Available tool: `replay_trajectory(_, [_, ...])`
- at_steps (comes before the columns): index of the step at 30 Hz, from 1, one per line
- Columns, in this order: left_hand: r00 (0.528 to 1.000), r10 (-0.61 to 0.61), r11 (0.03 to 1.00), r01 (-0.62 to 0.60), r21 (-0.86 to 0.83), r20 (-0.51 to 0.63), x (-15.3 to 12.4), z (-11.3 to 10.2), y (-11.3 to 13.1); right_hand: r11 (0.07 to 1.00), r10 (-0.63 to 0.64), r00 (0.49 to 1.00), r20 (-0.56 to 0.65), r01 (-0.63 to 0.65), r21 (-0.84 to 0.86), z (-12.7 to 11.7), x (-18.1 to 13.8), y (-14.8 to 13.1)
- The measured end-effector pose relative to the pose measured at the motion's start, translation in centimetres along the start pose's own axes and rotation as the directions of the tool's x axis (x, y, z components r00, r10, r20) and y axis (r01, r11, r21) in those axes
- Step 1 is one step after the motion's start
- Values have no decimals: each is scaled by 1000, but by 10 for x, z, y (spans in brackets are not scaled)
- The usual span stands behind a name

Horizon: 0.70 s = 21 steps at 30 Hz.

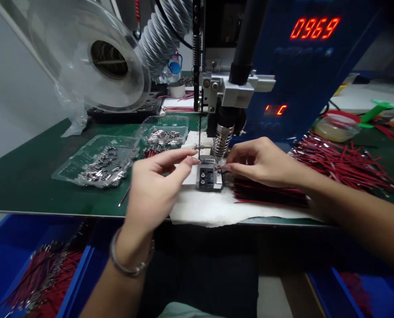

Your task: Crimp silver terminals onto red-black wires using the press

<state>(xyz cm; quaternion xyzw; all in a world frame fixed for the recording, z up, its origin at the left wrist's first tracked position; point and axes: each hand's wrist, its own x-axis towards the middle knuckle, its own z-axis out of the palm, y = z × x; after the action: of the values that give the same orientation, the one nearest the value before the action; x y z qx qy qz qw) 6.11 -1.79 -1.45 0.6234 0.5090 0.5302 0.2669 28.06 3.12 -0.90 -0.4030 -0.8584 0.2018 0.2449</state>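
My left hand point(157, 185) hovers just left of a small metal fixture block point(209, 176), its thumb and forefinger stretched toward the block's top and nearly pinched together; what they hold, if anything, is too small to see. My right hand point(259, 161) rests right of the block, fingers pinched on the end of a thin red wire point(220, 168) laid at the block's edge. Directly above the block hangs the machine's soldering head point(222, 139) with its coiled metal tip. The block sits on a white cloth pad point(210, 210).
Clear plastic trays point(97, 165) of small metal terminals lie to the left. Red wire bundles point(342, 165) spread at the right. A blue machine body shows a red counter point(314, 28). A large clear reel point(93, 53) stands at back left. A blue bin point(40, 269) of wires sits below the table edge.
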Motion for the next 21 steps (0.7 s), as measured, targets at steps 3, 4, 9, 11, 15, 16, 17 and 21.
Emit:
replay_trajectory(3, [997, -71, 991, 69, -113, -11, -1, 18, -8, 1000, 20, 999, -27, -20, -11, 1, -1, -2])
replay_trajectory(4, [995, -94, 983, 89, -162, -27, -1, 23, -10, 999, 28, 999, -36, -29, -17, 2, -2, -3])
replay_trajectory(9, [987, -159, 952, 145, -270, -33, -2, 37, -21, 998, 47, 995, -86, -51, -41, 4, -3, -7])
replay_trajectory(11, [987, -163, 952, 156, -263, -4, -3, 39, -24, 998, 49, 994, -94, -53, -43, 4, -4, -7])
replay_trajectory(15, [988, -154, 957, 153, -245, 13, -5, 41, -24, 998, 46, 995, -94, -49, -33, 5, -4, -7])
replay_trajectory(16, [989, -150, 957, 147, -250, 6, -5, 41, -23, 999, 44, 995, -92, -47, -28, 5, -4, -7])
replay_trajectory(17, [989, -149, 954, 143, -264, -4, -5, 41, -22, 999, 41, 995, -93, -44, -24, 4, -4, -7])
replay_trajectory(21, [984, -172, 920, 145, -364, -44, -7, 45, -21, 999, 30, 995, -92, -32, -16, 4, -4, -6])
